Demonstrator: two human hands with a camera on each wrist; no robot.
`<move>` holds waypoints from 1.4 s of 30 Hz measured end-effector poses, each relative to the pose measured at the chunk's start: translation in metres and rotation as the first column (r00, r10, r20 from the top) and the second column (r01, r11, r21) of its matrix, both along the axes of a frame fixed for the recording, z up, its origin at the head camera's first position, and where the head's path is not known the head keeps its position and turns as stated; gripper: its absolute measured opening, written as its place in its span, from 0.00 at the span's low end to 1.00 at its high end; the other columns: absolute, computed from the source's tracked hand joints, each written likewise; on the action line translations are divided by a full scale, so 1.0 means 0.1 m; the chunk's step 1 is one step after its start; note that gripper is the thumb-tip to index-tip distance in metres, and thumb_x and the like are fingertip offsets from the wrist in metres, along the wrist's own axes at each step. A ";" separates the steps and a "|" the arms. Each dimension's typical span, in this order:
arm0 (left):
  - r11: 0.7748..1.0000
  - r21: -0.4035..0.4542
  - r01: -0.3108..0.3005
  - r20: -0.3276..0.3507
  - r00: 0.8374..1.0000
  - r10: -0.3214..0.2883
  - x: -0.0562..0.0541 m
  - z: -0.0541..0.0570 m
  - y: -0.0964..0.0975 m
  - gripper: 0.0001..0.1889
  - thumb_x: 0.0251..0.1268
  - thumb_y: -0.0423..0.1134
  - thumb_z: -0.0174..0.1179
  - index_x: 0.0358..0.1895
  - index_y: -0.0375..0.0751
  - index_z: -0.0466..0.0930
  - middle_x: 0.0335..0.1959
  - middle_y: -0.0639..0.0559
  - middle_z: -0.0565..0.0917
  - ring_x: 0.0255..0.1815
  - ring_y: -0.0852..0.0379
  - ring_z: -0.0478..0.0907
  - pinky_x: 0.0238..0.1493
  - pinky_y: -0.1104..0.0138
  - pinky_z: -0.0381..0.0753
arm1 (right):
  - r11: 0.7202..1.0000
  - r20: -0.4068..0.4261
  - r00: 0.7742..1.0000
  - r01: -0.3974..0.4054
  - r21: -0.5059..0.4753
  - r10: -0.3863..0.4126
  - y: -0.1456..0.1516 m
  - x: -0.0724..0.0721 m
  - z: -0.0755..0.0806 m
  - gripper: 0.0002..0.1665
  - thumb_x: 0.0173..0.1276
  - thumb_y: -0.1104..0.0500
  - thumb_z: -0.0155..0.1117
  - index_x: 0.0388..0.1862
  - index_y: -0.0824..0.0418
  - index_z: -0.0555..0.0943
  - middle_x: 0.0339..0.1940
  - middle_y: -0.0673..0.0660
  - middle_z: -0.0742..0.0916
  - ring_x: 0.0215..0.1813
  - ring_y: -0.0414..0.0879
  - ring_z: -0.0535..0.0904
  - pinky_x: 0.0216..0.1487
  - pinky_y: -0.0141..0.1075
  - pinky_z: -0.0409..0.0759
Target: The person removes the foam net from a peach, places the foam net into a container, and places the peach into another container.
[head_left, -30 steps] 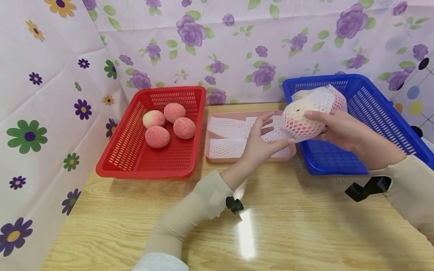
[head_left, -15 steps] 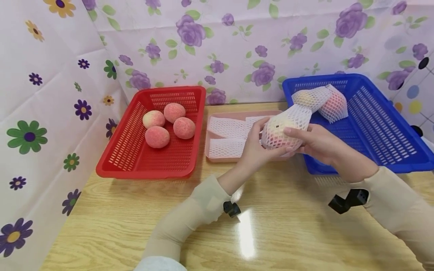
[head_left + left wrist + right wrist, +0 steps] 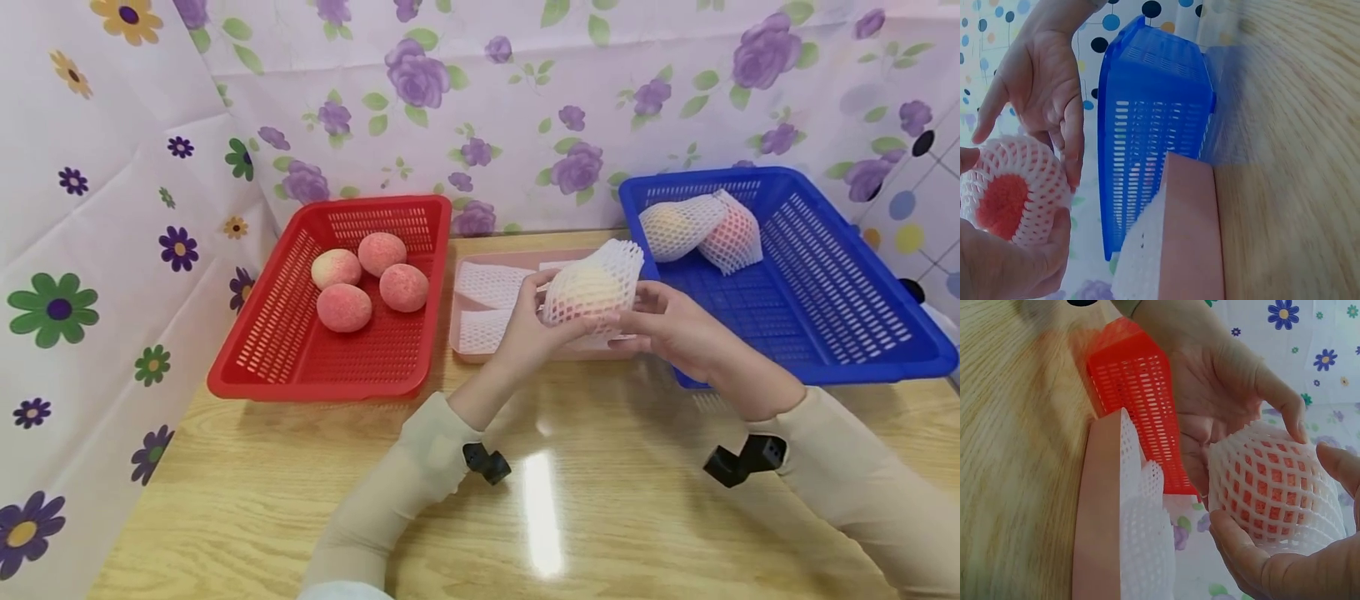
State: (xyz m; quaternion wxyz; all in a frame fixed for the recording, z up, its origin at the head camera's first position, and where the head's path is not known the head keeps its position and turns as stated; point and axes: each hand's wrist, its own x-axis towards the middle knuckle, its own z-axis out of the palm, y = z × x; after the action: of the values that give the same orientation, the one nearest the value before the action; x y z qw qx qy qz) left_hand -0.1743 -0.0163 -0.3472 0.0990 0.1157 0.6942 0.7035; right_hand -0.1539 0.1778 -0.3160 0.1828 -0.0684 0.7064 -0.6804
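Observation:
A peach in a white foam net sleeve [image 3: 596, 287] is held between my two hands above the pink tray [image 3: 495, 357]. My left hand [image 3: 528, 329] grips its left side, thumb in front and fingers behind. My right hand [image 3: 682, 333] holds the right side with curled fingers. In the left wrist view, the red end of the peach [image 3: 1002, 206] shows through the sleeve's opening. The right wrist view shows the net [image 3: 1272, 487] stretched over red skin. Flat white net sleeves [image 3: 483, 329] lie in the tray, partly hidden by my hands.
On the left, a red basket [image 3: 322, 389] holds several bare peaches [image 3: 345, 308]. A blue basket [image 3: 825, 371] on the right contains two netted peaches [image 3: 675, 229] at its back left. Floral cloth [image 3: 480, 100] hangs behind the wooden table [image 3: 600, 500].
The netted peach has moved left and down from over the blue basket to above the pink tray. My left hand has taken hold of it, and my right hand has moved left with it.

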 end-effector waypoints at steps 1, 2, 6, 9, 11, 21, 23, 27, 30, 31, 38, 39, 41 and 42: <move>1.000 0.001 0.005 0.010 1.000 -0.005 0.00 -0.01 -0.02 0.39 0.54 0.33 0.68 0.67 0.46 0.55 0.61 0.42 0.68 0.55 0.53 0.72 0.51 0.66 0.80 | 1.000 -0.001 1.000 0.007 -0.002 -0.007 -0.01 0.00 -0.02 0.37 0.69 0.65 0.54 0.69 0.74 0.48 0.52 0.57 0.74 0.46 0.38 0.80 0.47 0.35 0.83; 1.000 0.007 0.013 0.020 1.000 -0.013 -0.01 -0.03 -0.03 0.39 0.55 0.33 0.67 0.68 0.46 0.55 0.62 0.41 0.68 0.56 0.52 0.72 0.52 0.66 0.80 | 1.000 -0.004 1.000 0.012 -0.004 -0.012 -0.02 0.01 -0.03 0.38 0.69 0.66 0.54 0.70 0.74 0.47 0.54 0.59 0.73 0.46 0.38 0.79 0.47 0.35 0.83; 0.999 0.019 0.033 0.058 0.998 -0.034 -0.02 -0.08 -0.08 0.37 0.56 0.32 0.65 0.67 0.45 0.55 0.60 0.39 0.69 0.54 0.51 0.73 0.52 0.64 0.80 | 0.999 -0.040 0.998 0.046 0.011 -0.045 -0.05 0.03 -0.08 0.44 0.68 0.66 0.56 0.73 0.70 0.43 0.63 0.68 0.67 0.47 0.35 0.78 0.46 0.32 0.82; 0.998 -0.001 0.062 0.075 0.995 -0.062 -0.02 -0.11 -0.14 0.37 0.57 0.32 0.64 0.68 0.45 0.55 0.59 0.38 0.69 0.53 0.51 0.74 0.51 0.63 0.81 | 0.996 -0.073 0.995 0.075 0.042 -0.072 -0.07 0.03 -0.09 0.46 0.66 0.66 0.59 0.73 0.67 0.43 0.65 0.70 0.65 0.48 0.34 0.77 0.45 0.31 0.82; 0.996 -0.028 0.090 0.073 0.993 -0.088 -0.02 -0.11 -0.19 0.37 0.57 0.32 0.64 0.68 0.44 0.55 0.60 0.37 0.70 0.53 0.50 0.74 0.51 0.63 0.81 | 0.994 -0.082 0.993 0.085 0.073 -0.079 -0.08 0.04 -0.08 0.46 0.66 0.65 0.60 0.73 0.66 0.44 0.65 0.69 0.66 0.49 0.35 0.76 0.46 0.31 0.81; 0.962 -0.103 0.254 0.034 0.967 -0.251 -0.05 -0.19 -0.37 0.37 0.54 0.28 0.62 0.68 0.41 0.57 0.60 0.34 0.70 0.54 0.49 0.74 0.51 0.61 0.80 | 0.998 -0.033 0.998 0.059 0.018 -0.059 -0.09 0.02 -0.20 0.52 0.62 0.71 0.60 0.76 0.65 0.40 0.65 0.71 0.62 0.46 0.37 0.78 0.46 0.31 0.82; 0.952 -0.114 0.285 0.021 0.958 -0.284 -0.05 -0.20 -0.40 0.38 0.53 0.27 0.61 0.69 0.41 0.56 0.60 0.33 0.70 0.55 0.47 0.73 0.52 0.60 0.80 | 0.998 -0.042 0.998 0.057 0.038 -0.056 -0.08 0.03 -0.22 0.52 0.61 0.71 0.61 0.76 0.64 0.41 0.68 0.71 0.57 0.47 0.38 0.75 0.45 0.30 0.82; 0.930 -0.164 0.328 -0.024 0.941 -0.336 -0.07 -0.20 -0.44 0.38 0.53 0.27 0.62 0.68 0.41 0.57 0.62 0.34 0.69 0.58 0.47 0.72 0.54 0.61 0.79 | 0.998 -0.065 0.997 0.039 0.048 -0.035 -0.07 0.04 -0.27 0.51 0.58 0.73 0.63 0.75 0.63 0.47 0.65 0.71 0.62 0.46 0.41 0.76 0.42 0.31 0.82; 0.922 -0.178 0.344 -0.056 0.932 -0.358 -0.09 -0.21 -0.47 0.38 0.52 0.27 0.63 0.68 0.41 0.58 0.63 0.35 0.69 0.58 0.47 0.72 0.53 0.62 0.79 | 0.999 -0.083 0.997 0.013 0.041 -0.009 -0.08 0.03 -0.30 0.49 0.57 0.73 0.64 0.74 0.65 0.50 0.57 0.68 0.70 0.42 0.41 0.78 0.41 0.32 0.83; 0.922 -0.172 0.347 -0.061 0.930 -0.361 -0.09 -0.22 -0.48 0.38 0.52 0.27 0.63 0.68 0.41 0.58 0.63 0.35 0.69 0.58 0.47 0.72 0.53 0.62 0.80 | 0.999 -0.086 0.996 0.005 0.035 -0.002 -0.08 0.03 -0.31 0.48 0.57 0.73 0.64 0.73 0.66 0.51 0.55 0.67 0.71 0.42 0.40 0.79 0.41 0.32 0.83; 0.959 -0.102 0.264 -0.071 0.960 -0.272 -0.10 -0.25 -0.47 0.37 0.52 0.24 0.63 0.68 0.39 0.59 0.65 0.36 0.67 0.57 0.46 0.73 0.54 0.62 0.79 | 0.999 -0.105 0.994 0.037 0.028 -0.034 -0.11 0.05 -0.37 0.44 0.56 0.73 0.65 0.70 0.67 0.57 0.57 0.64 0.70 0.43 0.39 0.78 0.42 0.30 0.82; 0.968 -0.089 0.237 -0.074 0.967 -0.243 -0.10 -0.25 -0.46 0.37 0.52 0.24 0.63 0.67 0.39 0.59 0.65 0.37 0.67 0.58 0.46 0.73 0.54 0.62 0.79 | 0.999 -0.109 0.993 0.049 0.023 -0.046 -0.12 0.05 -0.38 0.43 0.56 0.73 0.65 0.70 0.66 0.59 0.57 0.63 0.71 0.43 0.39 0.78 0.42 0.30 0.82; 0.983 -0.058 0.177 -0.090 0.979 -0.181 -0.09 -0.25 -0.44 0.37 0.51 0.24 0.64 0.66 0.39 0.59 0.65 0.38 0.66 0.58 0.45 0.73 0.53 0.61 0.79 | 0.997 -0.120 0.990 0.074 0.011 -0.072 -0.13 0.05 -0.40 0.42 0.56 0.74 0.65 0.69 0.65 0.61 0.54 0.60 0.72 0.42 0.39 0.79 0.41 0.29 0.82; 0.988 -0.038 0.147 -0.103 0.983 -0.151 -0.09 -0.24 -0.43 0.36 0.51 0.23 0.65 0.65 0.38 0.59 0.65 0.38 0.66 0.58 0.45 0.72 0.53 0.60 0.79 | 0.996 -0.130 0.988 0.088 0.002 -0.087 -0.13 0.05 -0.40 0.41 0.56 0.74 0.64 0.68 0.65 0.61 0.53 0.58 0.73 0.42 0.38 0.79 0.41 0.29 0.82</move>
State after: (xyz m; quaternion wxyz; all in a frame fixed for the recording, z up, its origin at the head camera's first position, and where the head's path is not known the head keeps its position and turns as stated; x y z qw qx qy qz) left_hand -0.1829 -0.0591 -0.3711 0.1161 0.2030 0.6985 0.6763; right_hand -0.1491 0.1646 -0.3562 0.1069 -0.0807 0.7216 -0.6793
